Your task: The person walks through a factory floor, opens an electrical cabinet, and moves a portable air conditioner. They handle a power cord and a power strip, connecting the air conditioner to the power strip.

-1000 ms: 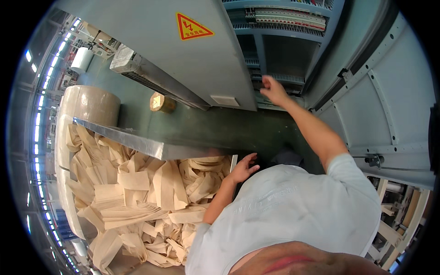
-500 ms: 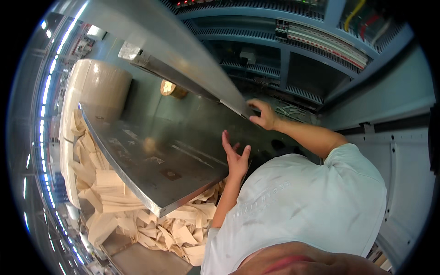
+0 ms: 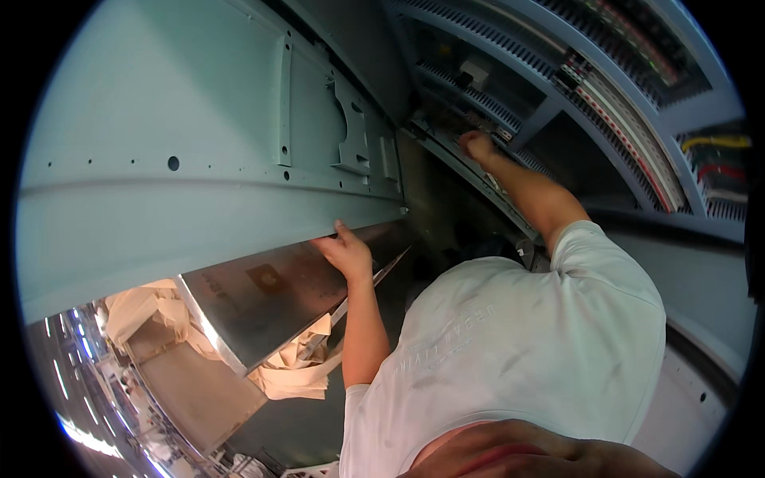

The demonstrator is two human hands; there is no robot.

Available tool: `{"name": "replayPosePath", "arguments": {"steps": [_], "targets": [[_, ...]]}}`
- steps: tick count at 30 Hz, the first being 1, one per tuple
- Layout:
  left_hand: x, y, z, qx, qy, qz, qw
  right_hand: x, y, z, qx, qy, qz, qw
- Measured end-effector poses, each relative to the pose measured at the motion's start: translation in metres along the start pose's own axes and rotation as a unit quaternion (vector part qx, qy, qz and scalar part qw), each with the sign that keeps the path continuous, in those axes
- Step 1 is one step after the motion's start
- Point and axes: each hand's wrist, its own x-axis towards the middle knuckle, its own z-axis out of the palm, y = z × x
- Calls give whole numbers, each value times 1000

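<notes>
Look first to the cabinet door, pale green and hanging open across the upper left. See its long lower edge slant upward to the right, ending in a corner near the dark floor gap.

Find the left hand at that edge, toward the right-hand corner, clearly the nearer of the two. Judge as the relation of most weight: the door lying up and to the left of the left fingers, with its edge running lengthwise past them, not end-on. Make out the thumb raised against the door's face, with the other fingers along or under the edge; cannot tell clamping from mere resting.

Beyond the door's right corner, well apart from it, place the right hand, low inside the blue-framed cabinet and close to small fittings. Read the right fingers as curled inward; cannot tell, through shadow and blur, pinching from merely bending.

Farther right of the door, note a breaker strip, then a yellow wire. Below the door, note a dark metal panel, tilted, with crumpled tan strips just under it and a flat brown board to their left.
</notes>
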Motion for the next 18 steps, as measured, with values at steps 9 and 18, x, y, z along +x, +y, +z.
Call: {"name": "replayPosePath", "arguments": {"steps": [9, 18], "targets": [[-13, -12, 14, 139, 46, 23, 989, 123, -17, 4, 265, 159, 46, 950], [-18, 7, 16, 146, 14, 3, 989, 178, -20, 11, 316, 172, 41, 932]]}}
